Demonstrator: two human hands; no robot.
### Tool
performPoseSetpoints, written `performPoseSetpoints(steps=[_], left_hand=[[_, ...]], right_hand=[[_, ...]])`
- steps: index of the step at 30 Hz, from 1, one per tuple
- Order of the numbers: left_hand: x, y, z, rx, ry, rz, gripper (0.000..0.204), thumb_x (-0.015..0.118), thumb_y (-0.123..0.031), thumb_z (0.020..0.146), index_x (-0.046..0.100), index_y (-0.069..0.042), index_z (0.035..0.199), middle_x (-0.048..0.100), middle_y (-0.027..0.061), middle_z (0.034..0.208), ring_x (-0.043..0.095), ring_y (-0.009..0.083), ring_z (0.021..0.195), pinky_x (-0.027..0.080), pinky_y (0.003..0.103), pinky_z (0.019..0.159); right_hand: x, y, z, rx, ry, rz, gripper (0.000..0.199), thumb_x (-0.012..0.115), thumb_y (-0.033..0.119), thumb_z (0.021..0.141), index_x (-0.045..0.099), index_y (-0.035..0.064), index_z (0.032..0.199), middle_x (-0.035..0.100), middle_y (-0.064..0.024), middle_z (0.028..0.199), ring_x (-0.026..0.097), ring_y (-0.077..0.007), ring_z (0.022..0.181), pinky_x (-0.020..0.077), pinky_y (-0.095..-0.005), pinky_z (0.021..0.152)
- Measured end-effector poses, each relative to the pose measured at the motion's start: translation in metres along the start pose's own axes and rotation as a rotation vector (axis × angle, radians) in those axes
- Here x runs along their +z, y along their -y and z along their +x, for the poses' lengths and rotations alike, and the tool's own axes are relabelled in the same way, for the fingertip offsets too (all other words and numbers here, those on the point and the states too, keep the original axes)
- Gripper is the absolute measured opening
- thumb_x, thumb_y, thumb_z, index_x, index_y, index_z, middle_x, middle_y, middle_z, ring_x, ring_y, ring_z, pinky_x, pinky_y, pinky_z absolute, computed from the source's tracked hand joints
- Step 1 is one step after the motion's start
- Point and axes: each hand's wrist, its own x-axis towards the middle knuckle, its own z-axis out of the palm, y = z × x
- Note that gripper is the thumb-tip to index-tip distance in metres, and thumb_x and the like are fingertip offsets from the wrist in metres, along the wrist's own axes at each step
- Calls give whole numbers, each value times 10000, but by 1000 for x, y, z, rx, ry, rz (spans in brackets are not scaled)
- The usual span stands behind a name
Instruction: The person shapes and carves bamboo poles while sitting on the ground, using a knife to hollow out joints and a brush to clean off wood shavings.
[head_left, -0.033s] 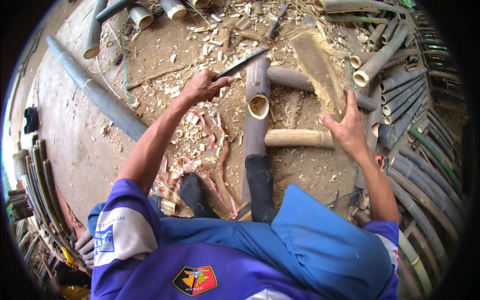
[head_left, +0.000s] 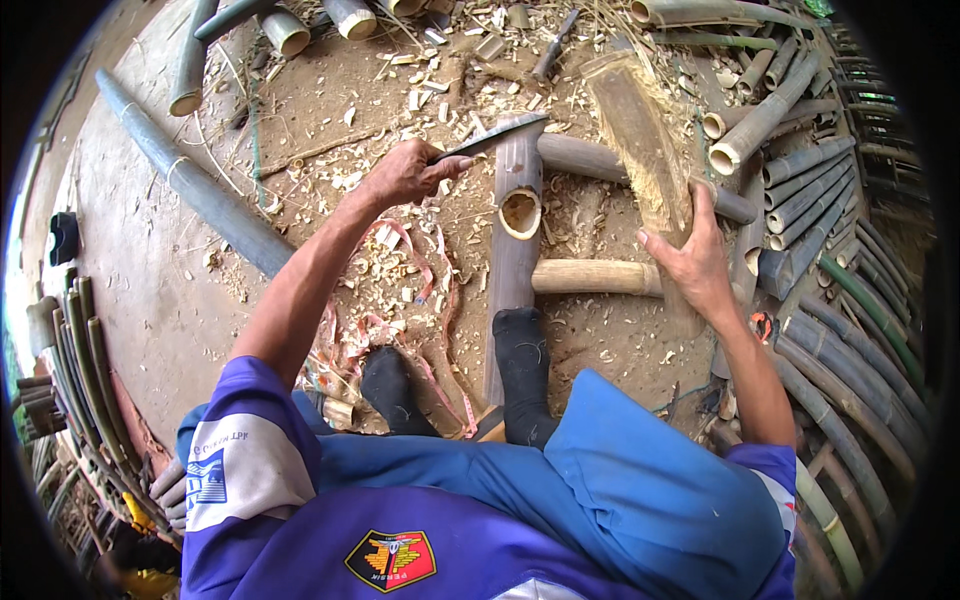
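Note:
My left hand [head_left: 412,172] is wrapped round the handle of a long knife [head_left: 500,131]. Its dark blade points right, across the top of an upright-lying grey bamboo pole [head_left: 508,265]; I cannot tell whether they touch. A round hole [head_left: 520,212] is cut into that pole. On the right, my right hand [head_left: 697,258] grips a flat brown wooden board [head_left: 637,140], thumb on one side and fingers on the other. Pale frayed fibres line the board's right edge, and its near end is blurred. The board lies over the right part of two bamboo crosspieces [head_left: 597,276].
My sock-covered right foot [head_left: 521,365] rests on the pole's near end. A pinkish tape [head_left: 415,262] and pale chips litter the ground. A thick bamboo pole [head_left: 190,180] lies left; stacked bamboo [head_left: 808,205] lines the right. A chisel-like tool [head_left: 556,45] lies at the far side.
The knife's tip has dropped a little and its blade has turned, showing more of its flat side. The board has shifted slightly right. Both hands keep their grip.

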Motion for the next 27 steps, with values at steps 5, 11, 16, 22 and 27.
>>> performPoseSetpoints(steps=[5,11,16,22,27], left_hand=[[-16,22,-14,289,91,527,651,516,-652,952,748,-97,702,484,14,438,416,130,379,310,339,361],[-20,27,-22,177,87,730,617,520,-650,942,731,-118,715,457,-5,455,377,122,389,278,320,361],[-27,26,-19,197,71,740,611,513,-656,939,713,-121,720,470,-15,474,370,111,401,280,311,358],[-23,24,-15,259,99,714,637,503,-677,931,720,-114,727,458,-2,461,352,117,386,294,315,356],[-17,32,-14,241,68,726,669,500,-701,914,698,-102,692,433,-2,442,336,134,369,292,323,350]], right_hand=[[19,16,-13,56,61,204,791,794,283,815,370,-30,1404,585,-194,1279,558,-261,1202,412,-371,1056],[45,28,-11,-11,145,264,857,791,254,817,315,-37,1467,472,-256,1415,487,-348,1311,361,-416,1125],[56,31,-6,-45,153,222,943,802,286,812,270,-67,1507,430,-286,1468,430,-357,1382,319,-413,1169],[57,36,-1,-18,148,336,956,797,274,822,249,-99,1510,420,-276,1481,433,-332,1376,314,-400,1168],[62,32,3,-86,150,294,921,775,236,840,242,-86,1520,455,-285,1452,497,-321,1322,371,-385,1139]])
